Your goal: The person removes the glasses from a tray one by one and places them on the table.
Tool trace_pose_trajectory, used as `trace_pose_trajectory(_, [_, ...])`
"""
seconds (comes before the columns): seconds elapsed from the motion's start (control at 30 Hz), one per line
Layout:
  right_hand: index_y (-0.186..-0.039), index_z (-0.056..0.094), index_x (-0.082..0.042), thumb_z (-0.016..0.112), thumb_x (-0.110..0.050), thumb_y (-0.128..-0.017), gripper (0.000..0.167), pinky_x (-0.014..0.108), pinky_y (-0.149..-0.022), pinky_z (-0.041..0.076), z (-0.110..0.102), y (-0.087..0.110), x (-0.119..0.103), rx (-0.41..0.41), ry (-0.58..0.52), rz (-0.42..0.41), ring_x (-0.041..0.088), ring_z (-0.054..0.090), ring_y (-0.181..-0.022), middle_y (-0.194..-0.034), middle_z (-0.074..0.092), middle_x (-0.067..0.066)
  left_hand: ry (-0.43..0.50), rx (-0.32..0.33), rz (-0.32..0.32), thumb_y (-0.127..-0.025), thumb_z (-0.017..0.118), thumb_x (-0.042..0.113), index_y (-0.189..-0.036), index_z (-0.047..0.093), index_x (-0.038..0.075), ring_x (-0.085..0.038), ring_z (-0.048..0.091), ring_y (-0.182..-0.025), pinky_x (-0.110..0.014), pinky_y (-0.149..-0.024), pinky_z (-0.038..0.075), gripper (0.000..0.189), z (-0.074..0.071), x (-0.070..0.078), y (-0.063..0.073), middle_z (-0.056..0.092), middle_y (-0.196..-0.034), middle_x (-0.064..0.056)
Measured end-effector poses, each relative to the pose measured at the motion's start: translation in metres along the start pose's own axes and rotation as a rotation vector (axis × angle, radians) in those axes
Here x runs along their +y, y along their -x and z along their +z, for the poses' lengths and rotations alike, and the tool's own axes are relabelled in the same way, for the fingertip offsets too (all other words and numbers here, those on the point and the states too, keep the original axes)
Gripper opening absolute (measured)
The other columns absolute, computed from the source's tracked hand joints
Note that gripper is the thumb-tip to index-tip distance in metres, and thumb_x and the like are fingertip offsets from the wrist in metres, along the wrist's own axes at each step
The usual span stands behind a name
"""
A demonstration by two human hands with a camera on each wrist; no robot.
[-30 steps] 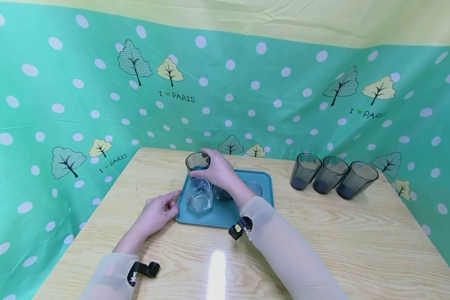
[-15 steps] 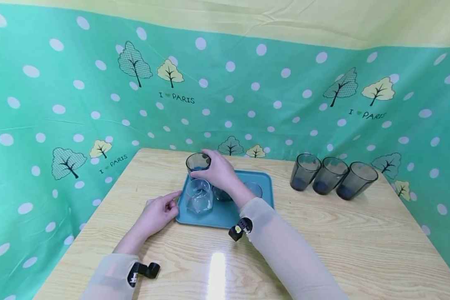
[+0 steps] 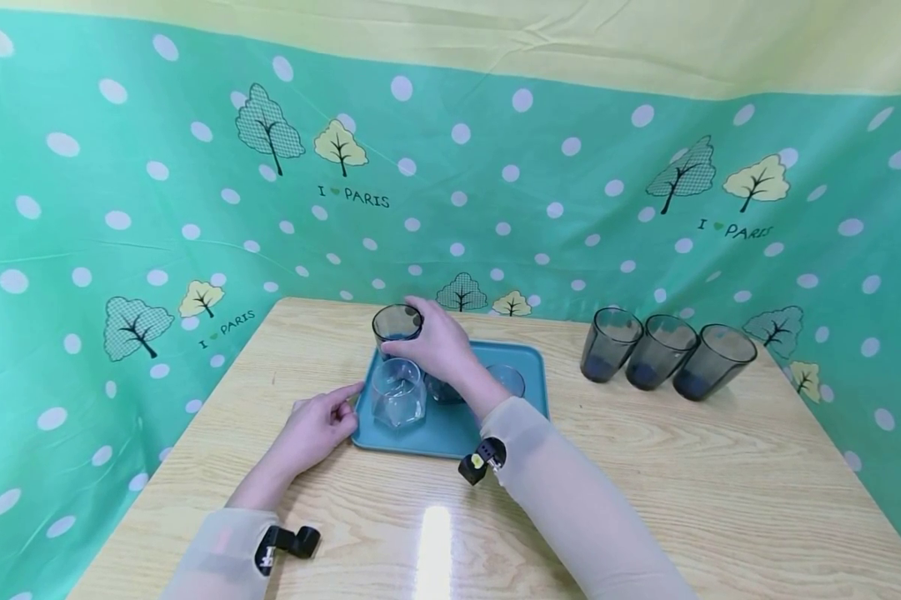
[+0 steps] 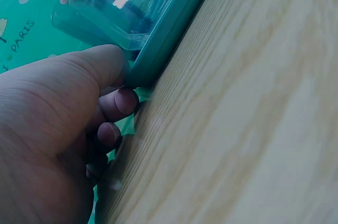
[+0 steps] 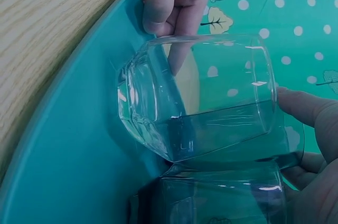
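In the head view a blue tray [image 3: 431, 440] carries several glasses. My right hand [image 3: 438, 343] holds a smoky dark tumbler [image 3: 392, 323] by its rim at the tray's back left corner, thumb near, fingers on the far side. Just in front of it stands a clear faceted glass [image 3: 399, 402]; the right wrist view shows this clear glass [image 5: 211, 86] close up. A darker glass [image 3: 442, 390] is partly hidden under my right wrist. My left hand [image 3: 311, 429] grips the tray's left edge near the front corner; its thumb [image 4: 108, 63] lies right at the rim.
Three smoky tumblers [image 3: 668, 350] stand in a row at the back right of the wooden table [image 3: 683, 483]. Another glass [image 3: 508, 380] sits on the tray's right side, behind my right forearm. A green dotted curtain [image 3: 540, 217] hangs along the table's back edge.
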State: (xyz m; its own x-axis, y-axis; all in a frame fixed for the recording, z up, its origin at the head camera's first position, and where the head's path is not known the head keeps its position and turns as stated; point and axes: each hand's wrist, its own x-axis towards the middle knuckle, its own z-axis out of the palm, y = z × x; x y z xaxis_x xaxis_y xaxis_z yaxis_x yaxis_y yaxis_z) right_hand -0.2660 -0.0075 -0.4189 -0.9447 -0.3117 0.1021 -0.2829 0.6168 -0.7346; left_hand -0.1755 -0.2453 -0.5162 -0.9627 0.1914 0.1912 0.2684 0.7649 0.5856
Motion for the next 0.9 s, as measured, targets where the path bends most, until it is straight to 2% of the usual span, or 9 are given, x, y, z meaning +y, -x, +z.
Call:
trace_pose_trajectory(0.23, [-0.168, 0.048, -0.020, 0.091, -0.045, -0.091, 0.091, 0.052, -0.119, 0.044, -0.008, 0.003, -0.006, 0.034, -0.030, -0.026, 0.032, 0.051, -0.149, -0.165, 0.052, 0.008, 0.006, -0.005, -0.005, -0.099, 0.069, 0.007, -0.150, 0.066, -0.001, -0.010, 0.051, -0.068, -0.057, -0.097, 0.040, 0.051, -0.001, 0.002, 0.000, 0.058, -0.079, 0.010])
trace_pose_trajectory(0.5, [-0.168, 0.048, -0.021, 0.092, -0.043, -0.091, 0.092, 0.053, -0.115, 0.047, -0.029, 0.012, -0.019, 0.072, -0.078, -0.068, 0.030, 0.052, -0.147, -0.165, 0.051, 0.005, 0.004, -0.006, 0.001, -0.099, 0.069, 0.006, -0.149, 0.066, 0.000, -0.010, 0.052, -0.069, -0.057, -0.095, 0.040, 0.051, 0.000, 0.000, 0.000, 0.059, -0.080, 0.010])
trace_pose_trajectory(0.67, [-0.167, 0.049, -0.024, 0.093, -0.041, -0.091, 0.090, 0.049, -0.111, 0.050, -0.043, 0.020, -0.027, 0.094, -0.138, -0.094, 0.026, 0.054, -0.143, -0.162, 0.052, 0.001, 0.000, -0.003, 0.007, -0.099, 0.069, 0.006, -0.149, 0.066, 0.000, -0.010, 0.052, -0.070, -0.055, -0.094, 0.040, 0.051, 0.000, 0.001, 0.000, 0.059, -0.080, 0.009])
trace_pose_trajectory(0.9, [-0.165, 0.052, -0.022, 0.093, -0.036, -0.091, 0.086, 0.039, -0.107, 0.053, -0.063, 0.033, -0.036, 0.124, -0.217, -0.121, 0.021, 0.059, -0.134, -0.156, 0.055, -0.001, 0.002, -0.003, -0.005, -0.099, 0.069, 0.006, -0.149, 0.067, 0.000, -0.011, 0.053, -0.071, -0.053, -0.093, 0.042, 0.051, 0.001, 0.000, 0.000, 0.059, -0.080, 0.008])
